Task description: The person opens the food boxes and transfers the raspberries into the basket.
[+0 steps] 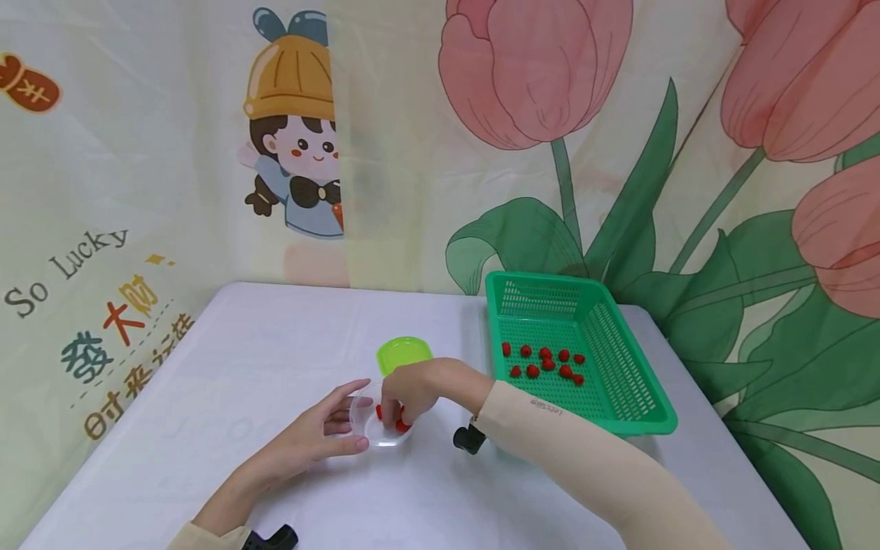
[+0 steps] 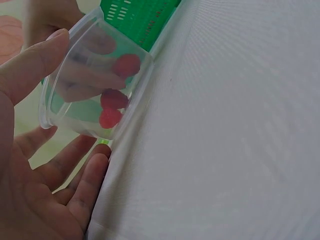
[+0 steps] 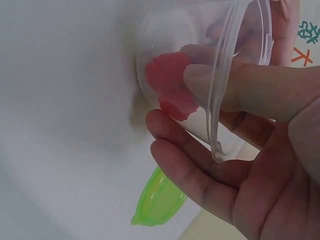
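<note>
A clear plastic cup [image 1: 383, 441] stands on the table with a few red raspberries [image 2: 114, 99] near its bottom. My left hand [image 1: 323, 429] holds it from the left, thumb at one side and fingers spread round the other. In the left wrist view, the left thumb [image 2: 47, 57] lies at the cup's rim. My right hand [image 1: 415, 388] reaches into the cup from above. Its thumb and forefinger pinch a raspberry [image 3: 167, 72] inside, seen through the wall in the right wrist view. Two other right fingers [image 3: 185, 170] stay outside the cup.
A green basket [image 1: 635, 367] with several more raspberries [image 1: 532, 371] spread on its floor stands to the right, partly behind the right forearm. A bright green lid [image 1: 402, 353] lies just behind the cup. A printed cloth backdrop [image 1: 399, 137] hangs behind the white-covered table [image 1: 275, 336].
</note>
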A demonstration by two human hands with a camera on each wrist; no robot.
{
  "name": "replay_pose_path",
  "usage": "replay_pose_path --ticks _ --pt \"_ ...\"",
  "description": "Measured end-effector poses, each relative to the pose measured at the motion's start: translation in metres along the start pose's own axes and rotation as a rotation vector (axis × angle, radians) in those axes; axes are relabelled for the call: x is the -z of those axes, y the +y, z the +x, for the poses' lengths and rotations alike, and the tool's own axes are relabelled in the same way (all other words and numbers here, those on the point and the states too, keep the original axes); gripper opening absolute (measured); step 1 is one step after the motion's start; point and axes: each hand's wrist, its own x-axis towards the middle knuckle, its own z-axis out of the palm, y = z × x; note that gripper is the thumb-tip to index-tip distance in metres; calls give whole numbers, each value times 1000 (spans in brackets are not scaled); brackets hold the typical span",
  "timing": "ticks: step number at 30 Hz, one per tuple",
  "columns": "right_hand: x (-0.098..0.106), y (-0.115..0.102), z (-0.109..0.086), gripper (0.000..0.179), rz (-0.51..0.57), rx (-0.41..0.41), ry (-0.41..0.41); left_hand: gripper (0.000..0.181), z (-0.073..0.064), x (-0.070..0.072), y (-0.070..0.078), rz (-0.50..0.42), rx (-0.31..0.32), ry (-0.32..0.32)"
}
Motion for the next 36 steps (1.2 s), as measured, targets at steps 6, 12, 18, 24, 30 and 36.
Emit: replay_pose_path --ticks 6,12,18,24,30,36 --pt "1 0 0 22 -23 -6 0 89 0 0 -2 -4 -1 5" --pt "2 2 -3 21 -10 14 7 89 1 1 -3 -4 11 6" --pt "3 4 -1 17 -9 34 19 90 1 0 -2 -5 16 4" --pt "2 3 0 17 -18 24 35 89 1 0 -1 11 22 9" --pt "0 5 -1 16 -22 43 60 89 2 0 0 15 13 12" --pt "-3 11 -4 16 23 91 108 89 3 -1 -3 -6 -21 19"
